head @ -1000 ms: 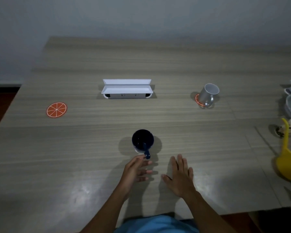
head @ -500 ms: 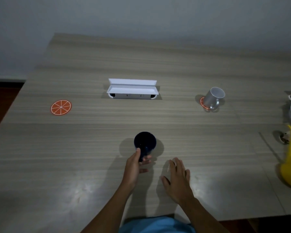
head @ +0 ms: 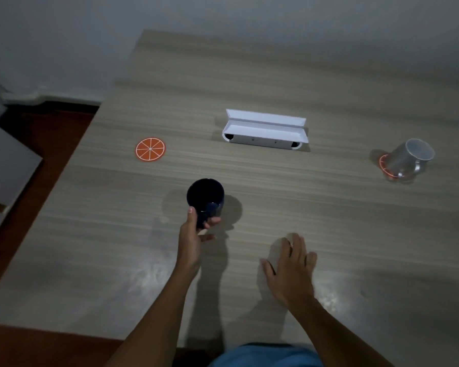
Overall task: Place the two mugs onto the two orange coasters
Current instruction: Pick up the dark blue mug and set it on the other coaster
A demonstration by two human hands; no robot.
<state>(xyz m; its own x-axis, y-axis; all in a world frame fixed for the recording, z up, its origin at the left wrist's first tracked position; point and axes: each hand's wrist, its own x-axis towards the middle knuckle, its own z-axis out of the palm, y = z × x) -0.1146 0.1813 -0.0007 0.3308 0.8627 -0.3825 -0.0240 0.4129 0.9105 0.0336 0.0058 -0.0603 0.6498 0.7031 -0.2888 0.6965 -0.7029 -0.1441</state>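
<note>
A dark blue mug is at the table's middle, its shadow offset to the right. My left hand is shut on its handle and near side. An orange coaster printed like an orange slice lies bare to the far left of the mug. At the far right a silver mug stands on a second orange coaster, of which only the left rim shows. My right hand rests flat on the table, palm down, fingers spread, holding nothing.
A white open box sits at the far middle of the wooden table. The table's left edge runs diagonally past the bare coaster, with dark floor and grey furniture beyond it.
My left hand reached forward and closed on the dark blue mug. The view has swung left, dropping the yellow object and dishes at the right out of frame. My right hand stayed flat.
</note>
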